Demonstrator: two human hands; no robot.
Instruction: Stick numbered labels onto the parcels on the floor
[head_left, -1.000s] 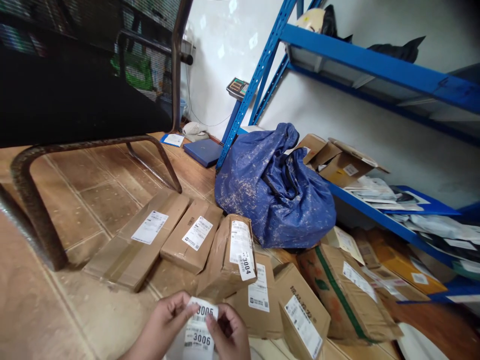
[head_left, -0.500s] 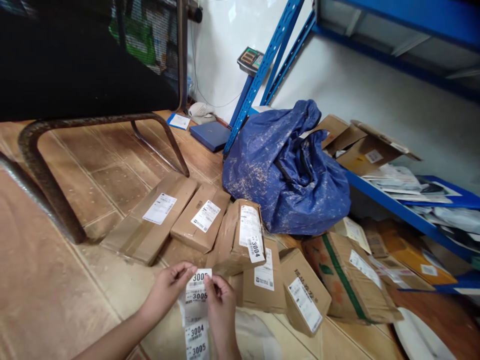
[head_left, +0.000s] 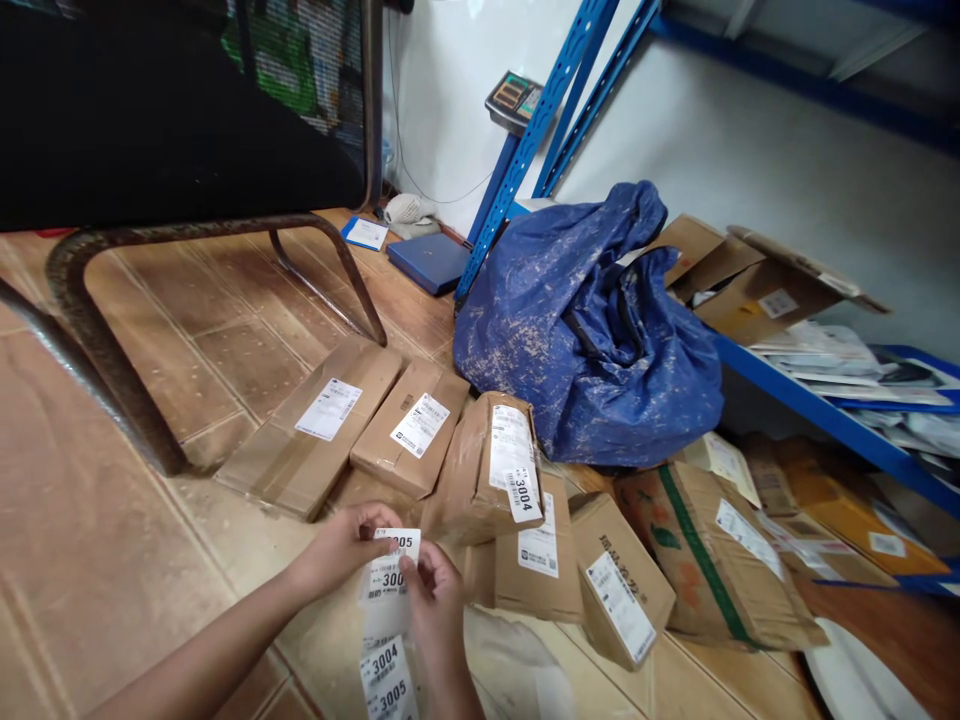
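Both hands on a strip of numbered labels, low over the floor in front of a cluster of parcels.

Left hand (head_left: 341,550) pinches the top of the label strip (head_left: 386,610) between thumb and fingertips, other fingers curled. Right hand (head_left: 435,605) closes thumb and forefinger on the strip's right edge just below, at the top label. Strip hangs down between the hands; printed numbers 3005, 3004 readable. Just beyond: a taped parcel tagged 3004 (head_left: 491,470), tilted against flatter boxes; two brown boxes (head_left: 360,425) with white shipping labels lie side by side to its left. Blue sack (head_left: 592,340) sits behind, against blue shelving (head_left: 540,120). Tiled floor (head_left: 112,560).
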